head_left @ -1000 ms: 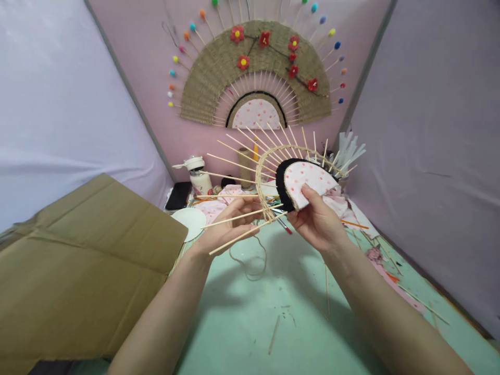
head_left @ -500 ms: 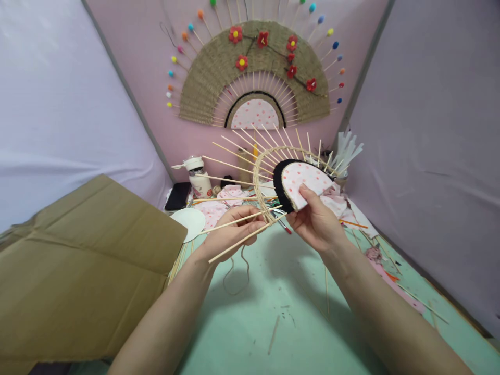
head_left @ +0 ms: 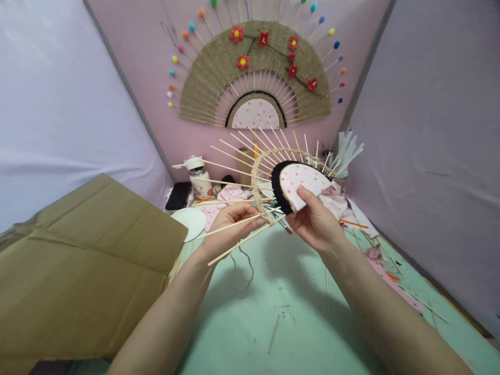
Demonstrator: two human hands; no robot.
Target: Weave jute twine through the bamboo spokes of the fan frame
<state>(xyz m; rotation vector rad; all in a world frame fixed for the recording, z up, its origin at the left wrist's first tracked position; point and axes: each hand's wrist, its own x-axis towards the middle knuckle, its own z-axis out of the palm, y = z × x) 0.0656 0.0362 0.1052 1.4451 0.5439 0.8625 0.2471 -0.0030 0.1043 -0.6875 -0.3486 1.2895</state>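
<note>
The fan frame (head_left: 299,179) spans the left fingers (head_left: 242,209) and right fingers (head_left: 300,223). Left of the left fingers, a cardboard sheet (head_left: 94,265) overlaps a disc (head_left: 190,221). Beyond them, leftward, a phone (head_left: 177,196) lies left of a bottle (head_left: 201,183). A cord (head_left: 252,273) hangs below. Right of the right fingers, sticks (head_left: 425,304) lie on the table (head_left: 238,333). Beyond and above both, a wall fan (head_left: 205,73) occupies the wall (head_left: 150,78).

A small half-round fan (head_left: 304,183), faced in pink-dotted white cloth and edged in black, is held tilted above the tabletop (head_left: 297,323). Its radiating sticks are crossed by woven cord (head_left: 254,177).
</note>
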